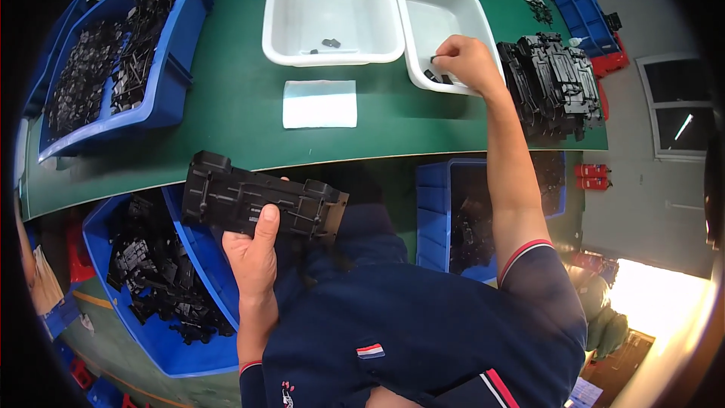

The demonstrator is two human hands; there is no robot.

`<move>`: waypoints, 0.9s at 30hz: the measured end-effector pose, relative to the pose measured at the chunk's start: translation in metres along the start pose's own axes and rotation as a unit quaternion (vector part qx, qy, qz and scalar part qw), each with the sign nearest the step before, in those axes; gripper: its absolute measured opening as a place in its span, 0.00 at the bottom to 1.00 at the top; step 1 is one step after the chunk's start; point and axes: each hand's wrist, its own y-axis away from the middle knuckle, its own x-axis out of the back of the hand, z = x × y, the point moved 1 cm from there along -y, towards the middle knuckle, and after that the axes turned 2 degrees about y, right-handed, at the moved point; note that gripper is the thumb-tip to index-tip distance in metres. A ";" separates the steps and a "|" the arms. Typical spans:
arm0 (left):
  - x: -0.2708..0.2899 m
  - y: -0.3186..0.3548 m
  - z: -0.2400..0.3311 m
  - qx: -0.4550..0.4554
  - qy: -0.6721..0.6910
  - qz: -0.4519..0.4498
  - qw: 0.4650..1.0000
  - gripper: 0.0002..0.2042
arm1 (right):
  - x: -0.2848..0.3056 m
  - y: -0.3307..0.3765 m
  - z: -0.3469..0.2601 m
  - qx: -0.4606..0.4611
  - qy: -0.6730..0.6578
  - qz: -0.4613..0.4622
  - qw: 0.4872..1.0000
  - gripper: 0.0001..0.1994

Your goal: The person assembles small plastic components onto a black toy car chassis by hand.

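The left hand (254, 249) has its grip around a black plastic housing (245, 200) by the near edge of the green surface (234, 106), while the right hand (468, 66), grip narrow, pinches a small black part (434, 59) inside the smaller of 2 white tubs (439, 19), near loose black pieces (430, 75).

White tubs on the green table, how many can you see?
2: the left tub, toward the far side of the table, and the right tub beside it, with the right hand in it. Others may be hidden.
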 end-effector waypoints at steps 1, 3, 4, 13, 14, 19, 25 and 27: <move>-0.003 -0.002 0.002 0.000 0.002 -0.001 1.000 0.15 | 0.002 0.003 0.001 0.003 -0.001 -0.004 1.000 0.06; -0.008 -0.005 0.002 0.000 0.002 0.001 1.000 0.13 | 0.008 0.010 0.001 -0.007 -0.269 0.102 0.958 0.06; -0.008 -0.007 0.001 0.008 0.012 0.001 1.000 0.13 | 0.012 0.020 -0.010 0.014 -0.351 0.124 0.928 0.06; -0.024 -0.031 -0.006 0.092 0.099 -0.044 0.990 0.17 | -0.025 0.093 -0.087 0.067 -0.387 -0.029 0.919 0.07; -0.027 -0.034 -0.008 0.104 0.112 -0.058 0.986 0.18 | -0.036 0.094 -0.085 0.067 -0.386 -0.028 0.920 0.07; -0.032 -0.047 -0.016 0.105 0.136 -0.066 0.983 0.19 | -0.071 0.086 -0.082 0.051 -0.274 0.015 0.960 0.04; -0.030 -0.056 -0.023 0.154 0.151 -0.086 0.973 0.24 | -0.092 0.072 -0.077 0.222 -0.140 0.132 0.956 0.06; -0.028 -0.056 -0.024 0.163 0.157 -0.084 0.970 0.23 | -0.093 0.070 -0.078 0.266 -0.080 0.146 0.949 0.08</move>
